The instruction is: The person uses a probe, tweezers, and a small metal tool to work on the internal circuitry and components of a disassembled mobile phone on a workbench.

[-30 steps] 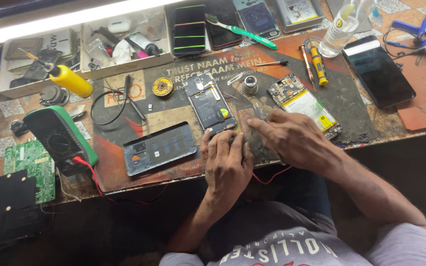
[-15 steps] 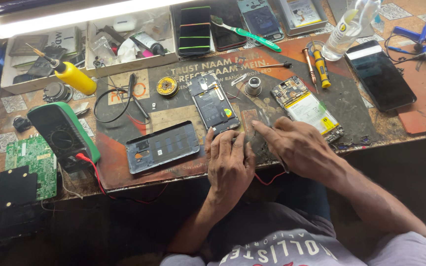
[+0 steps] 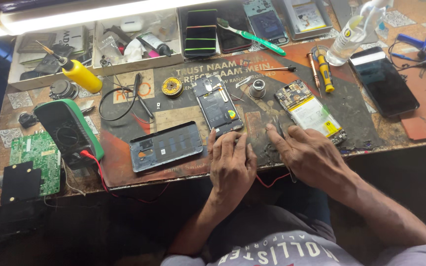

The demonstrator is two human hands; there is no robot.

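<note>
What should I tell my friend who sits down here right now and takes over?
Left hand: flat on the work mat, its fingers touching the bottom edge of the opened phone. It holds nothing.
Right hand: on the mat, holding thin tweezers, next to the second opened phone with the white battery.
Done: both phones lie with backs off; a dark back cover lies left of the left hand.
Left: both phones are open and not put back together.
</note>
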